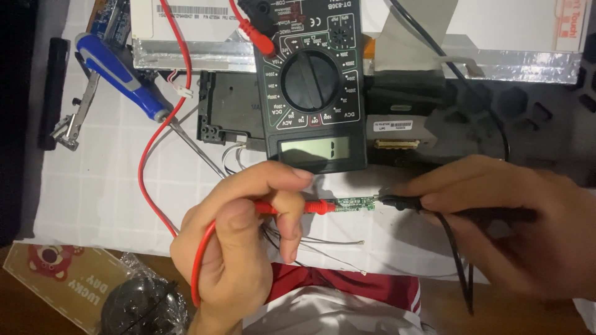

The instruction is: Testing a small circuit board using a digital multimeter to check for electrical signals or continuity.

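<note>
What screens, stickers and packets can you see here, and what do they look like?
Multimeter screen: small grey rectangle, low on the black meter, centre.
Barcode sticker: small white strip, right of the meter.
Cartoon card: tan with a pink bear, bottom left.
Warning label: white and red, top right corner.
Plastic packet: crinkly clear wrap around something black, bottom left.

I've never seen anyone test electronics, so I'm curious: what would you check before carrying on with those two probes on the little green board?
1. Red probe gripped in left hand: ok.
2. Black probe gripped in right hand: ok.
3. Both tips touching the small green board: cannot tell, too small.
4. Multimeter display showing a reading: cannot tell, it looks blank.
5. Blue screwdriver apart from the board: ok.
</note>
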